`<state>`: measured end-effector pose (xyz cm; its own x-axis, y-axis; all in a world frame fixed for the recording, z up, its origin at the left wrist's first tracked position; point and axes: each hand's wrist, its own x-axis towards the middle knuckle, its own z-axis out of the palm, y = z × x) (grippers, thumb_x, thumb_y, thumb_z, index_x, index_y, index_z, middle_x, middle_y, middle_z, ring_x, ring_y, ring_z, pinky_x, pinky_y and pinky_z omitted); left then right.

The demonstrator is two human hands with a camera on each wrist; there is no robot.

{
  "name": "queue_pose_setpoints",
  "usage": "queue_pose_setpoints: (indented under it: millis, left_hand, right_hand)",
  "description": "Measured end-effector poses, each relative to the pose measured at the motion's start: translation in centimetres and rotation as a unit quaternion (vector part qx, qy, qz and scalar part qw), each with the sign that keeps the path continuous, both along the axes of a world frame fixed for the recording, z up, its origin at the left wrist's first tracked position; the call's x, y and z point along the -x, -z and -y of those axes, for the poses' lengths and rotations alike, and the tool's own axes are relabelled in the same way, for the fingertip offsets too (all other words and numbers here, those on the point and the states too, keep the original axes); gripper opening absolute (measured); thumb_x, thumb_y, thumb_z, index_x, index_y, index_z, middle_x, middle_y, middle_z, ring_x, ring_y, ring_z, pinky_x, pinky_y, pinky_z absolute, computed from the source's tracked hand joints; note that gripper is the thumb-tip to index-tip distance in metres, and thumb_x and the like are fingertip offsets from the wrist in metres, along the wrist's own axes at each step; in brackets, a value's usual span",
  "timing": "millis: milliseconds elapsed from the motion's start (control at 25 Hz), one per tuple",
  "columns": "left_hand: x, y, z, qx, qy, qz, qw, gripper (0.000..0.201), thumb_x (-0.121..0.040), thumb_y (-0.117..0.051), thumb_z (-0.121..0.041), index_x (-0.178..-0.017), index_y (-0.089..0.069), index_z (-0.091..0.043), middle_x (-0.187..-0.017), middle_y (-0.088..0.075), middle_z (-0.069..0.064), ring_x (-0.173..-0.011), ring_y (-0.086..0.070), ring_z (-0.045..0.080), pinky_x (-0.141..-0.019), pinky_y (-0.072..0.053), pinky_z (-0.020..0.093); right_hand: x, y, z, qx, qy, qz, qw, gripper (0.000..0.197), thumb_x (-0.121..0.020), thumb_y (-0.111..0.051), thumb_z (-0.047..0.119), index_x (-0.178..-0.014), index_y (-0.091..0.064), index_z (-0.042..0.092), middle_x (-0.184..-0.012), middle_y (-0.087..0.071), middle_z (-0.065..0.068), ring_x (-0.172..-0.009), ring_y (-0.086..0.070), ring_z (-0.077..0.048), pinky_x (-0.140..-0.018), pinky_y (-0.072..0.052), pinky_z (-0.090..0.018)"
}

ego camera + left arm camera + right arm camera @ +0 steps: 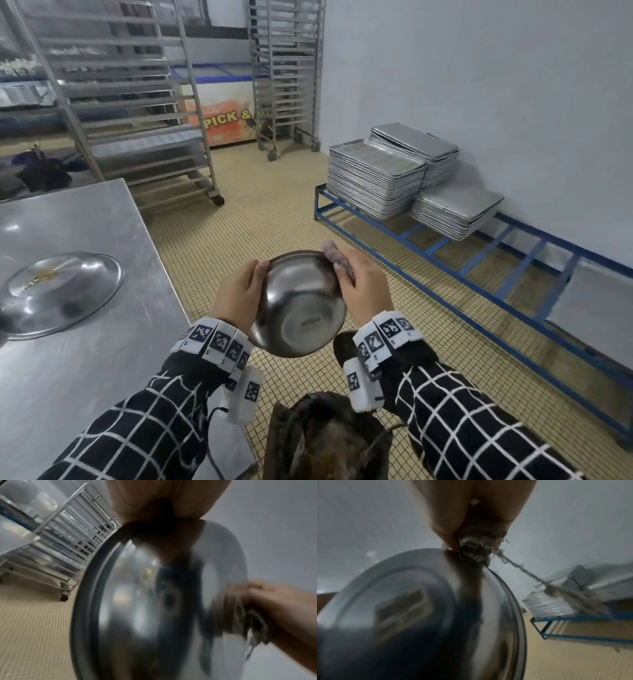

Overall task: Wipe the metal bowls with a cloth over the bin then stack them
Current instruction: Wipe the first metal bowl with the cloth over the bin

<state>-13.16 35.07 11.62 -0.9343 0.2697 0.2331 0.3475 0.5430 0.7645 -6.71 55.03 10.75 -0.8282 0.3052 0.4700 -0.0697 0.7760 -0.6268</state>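
I am holding the metal bowl (pixel 300 305) in the air between both hands, its base turned toward me, above the dark bin (pixel 325 438) on the floor. My left hand (pixel 239 291) is gripping its left rim. My right hand (pixel 363 287) is clutching the cloth (pixel 330 248), pressing it against the bowl's right rim.

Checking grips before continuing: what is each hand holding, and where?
Left hand grips the metal bowl by its rim. Right hand holds the cloth against the opposite rim.
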Motion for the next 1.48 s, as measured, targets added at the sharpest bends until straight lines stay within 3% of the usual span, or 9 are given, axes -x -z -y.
queue_pose_setpoints:
  millis: [120,280,560,800,920,1080,1240,1400,1480]
  left_hand:
    - [0.1,-0.8,-1.2,-0.071,-0.035,0.027,0.997,0.03,-0.103,-0.033,-0.035,-0.093,-0.057,-0.018,-0.08,-0.06,-0.002,-0.073,-0.053,0.008,-0.063,-0.035,0.018]
    - [0.2,-1.2,-2.4,-0.14,-0.054,0.071,0.986,0.034,-0.103,-0.033,-0.034,-0.105,-0.059,-0.014,-0.093,-0.063,0.004,-0.086,-0.058,0.017,-0.078,-0.042,0.029]
    - [0.2,-1.9,-3.7,-0.204,-0.033,0.083,0.975,0.031,-0.102,-0.035,-0.033,-0.101,-0.059,-0.013,-0.096,-0.064,0.008,-0.09,-0.06,0.023,-0.084,-0.048,0.038]
    - [1.1,-3.0,-2.6,-0.229,-0.079,0.062,0.968,0.029,-0.103,-0.035,-0.03,-0.103,-0.058,-0.013,-0.091,-0.061,0.001,-0.083,-0.054,0.013,-0.073,-0.04,0.024]
    - [1.3,-2.7,-2.3,-0.228,-0.101,0.055,0.967,0.029,-0.103,-0.034,-0.029,-0.098,-0.057,-0.011,-0.087,-0.058,0.003,-0.08,-0.052,0.015,-0.068,-0.039,0.022]
    - [0.7,-2.3,-2.3,-0.224,-0.076,0.063,0.97,0.028,-0.103,-0.036,-0.028,-0.093,-0.056,-0.011,-0.083,-0.058,0.005,-0.076,-0.053,0.016,-0.07,-0.044,0.027]
    - [0.3,-2.6,-1.8,-0.215,-0.053,0.08,0.972,0.028,-0.103,-0.035,-0.03,-0.095,-0.058,-0.015,-0.092,-0.062,0.005,-0.084,-0.056,0.017,-0.078,-0.045,0.03]
    - [0.4,-2.9,-0.9,-0.21,-0.077,0.074,0.972,0.026,-0.103,-0.033,-0.029,-0.096,-0.056,-0.019,-0.086,-0.057,-0.006,-0.079,-0.051,0.004,-0.07,-0.037,0.02]
    - [0.6,-2.7,-0.7,-0.209,-0.094,0.073,0.971,0.026,-0.104,-0.033,-0.028,-0.096,-0.055,-0.017,-0.084,-0.055,-0.006,-0.076,-0.049,0.005,-0.067,-0.035,0.018]
  right_hand:
    - [-1.0,1.0,1.2,0.088,0.019,-0.01,0.996,0.042,-0.099,-0.045,0.023,-0.141,-0.043,0.018,-0.141,-0.049,0.003,-0.122,-0.047,-0.004,-0.091,-0.033,0.0]
    - [-2.6,3.4,3.6,0.036,-0.058,0.013,0.998,0.052,-0.1,-0.03,0.038,-0.151,-0.018,0.031,-0.158,-0.013,0.014,-0.14,-0.03,-0.012,-0.107,-0.041,-0.031]
    - [0.0,-0.1,3.7,-0.073,-0.047,-0.054,0.995,0.055,-0.101,-0.027,0.037,-0.152,-0.004,0.033,-0.157,0.003,0.019,-0.147,-0.002,-0.007,-0.102,-0.046,-0.044]
    - [-0.6,2.2,1.0,0.0,0.006,0.001,1.0,0.052,-0.101,-0.032,0.036,-0.145,-0.007,0.044,-0.156,-0.013,0.017,-0.114,-0.059,-0.021,-0.081,-0.056,-0.028]
    - [-2.1,4.3,3.8,-0.065,-0.067,-0.007,0.996,0.055,-0.1,-0.028,0.038,-0.151,-0.008,0.036,-0.157,-0.006,0.019,-0.143,-0.026,-0.018,-0.092,-0.054,-0.041]
    - [-0.8,2.3,7.1,-0.097,-0.111,-0.065,0.987,0.054,-0.1,-0.03,0.027,-0.151,-0.012,0.023,-0.161,-0.007,0.004,-0.148,-0.002,-0.016,-0.107,-0.041,-0.046]
    - [1.6,-0.9,5.3,0.011,-0.034,-0.08,0.996,0.051,-0.102,-0.031,0.025,-0.151,-0.02,0.023,-0.159,-0.012,0.007,-0.147,-0.004,-0.012,-0.118,-0.02,-0.036]
    - [0.2,1.3,3.2,0.104,-0.006,-0.048,0.993,0.052,-0.102,-0.033,0.026,-0.149,-0.014,0.038,-0.158,-0.015,0.016,-0.134,-0.037,-0.01,-0.087,-0.039,-0.005]
    - [-1.4,3.4,4.0,0.101,-0.02,0.003,0.995,0.057,-0.102,-0.036,0.022,-0.147,-0.007,0.042,-0.158,-0.01,0.016,-0.128,-0.044,-0.012,-0.084,-0.04,-0.004]
